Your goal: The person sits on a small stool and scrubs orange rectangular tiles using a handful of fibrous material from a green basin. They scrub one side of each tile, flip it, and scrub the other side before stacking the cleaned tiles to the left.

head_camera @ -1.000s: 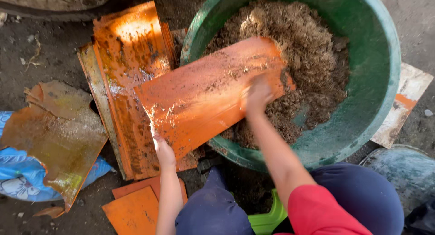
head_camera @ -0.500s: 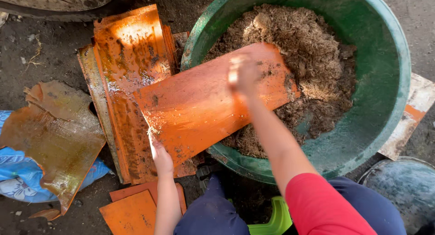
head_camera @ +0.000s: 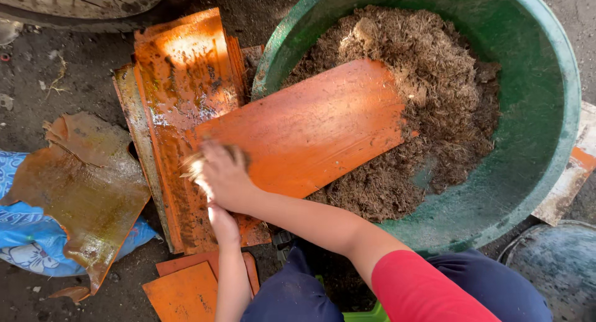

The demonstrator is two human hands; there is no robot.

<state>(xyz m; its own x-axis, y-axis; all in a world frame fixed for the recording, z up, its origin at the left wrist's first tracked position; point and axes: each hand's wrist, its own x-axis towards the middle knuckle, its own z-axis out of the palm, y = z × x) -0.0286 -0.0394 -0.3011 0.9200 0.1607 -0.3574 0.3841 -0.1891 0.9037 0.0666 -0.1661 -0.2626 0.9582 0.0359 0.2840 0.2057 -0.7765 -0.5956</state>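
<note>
- Sheet of orange material [head_camera: 310, 129], flat and long, lies tilted across the near-left rim of the green tub [head_camera: 546, 173]; its far end rests on the brown fibre [head_camera: 434, 80] inside, and its near end juts out over the rim towards you.
- Your right hand [head_camera: 223, 176] lies on the near-left corner of that sheet, palm down, fingers curled together over a small tuft of pale fibre that pokes out at the fingertips.
- Your left hand [head_camera: 222, 222] sits just under the right one, at the sheet's lower edge; the right hand covers most of it, so you cannot tell whether its fingers are spread or pinching.
- Brown fibre fills the middle and far side of the tub, heaped highest at the back, with a bare green patch of wall on the right.
- Stack of wet orange sheets [head_camera: 180, 111] stands just left of the tub, glistening in sunlight, and the sheet you are working overlaps its right edge.
- Two smaller orange pieces [head_camera: 186, 291] lie on the ground by your left forearm.
- Crumpled brownish sheet [head_camera: 87, 185] lies further left, partly over a blue patterned cloth [head_camera: 25, 235].
- Dark, dirty ground [head_camera: 62, 80] surrounds it all.
</note>
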